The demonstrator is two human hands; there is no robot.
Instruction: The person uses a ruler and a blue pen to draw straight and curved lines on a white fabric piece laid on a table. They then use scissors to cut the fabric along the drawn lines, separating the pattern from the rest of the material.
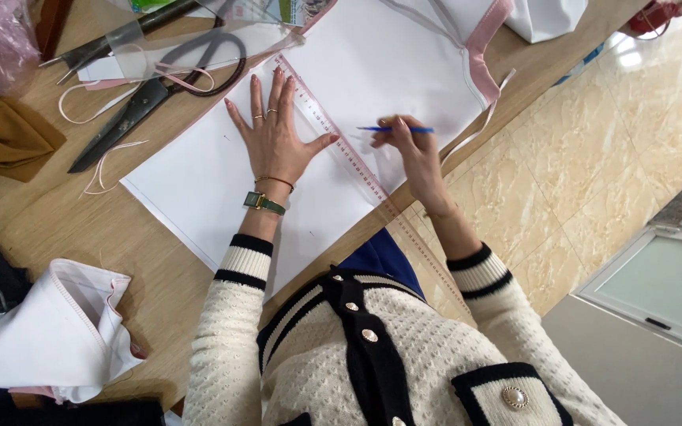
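Head view, clear ruler (333, 134), blue pen (395, 129)

Left hand (274, 134) spread flat on white fabric (222, 181), thumb against clear ruler (341, 146). Right hand (408, 150) holds blue pen (395, 129) beside ruler. Scissors (155, 91) on wooden table (80, 229).
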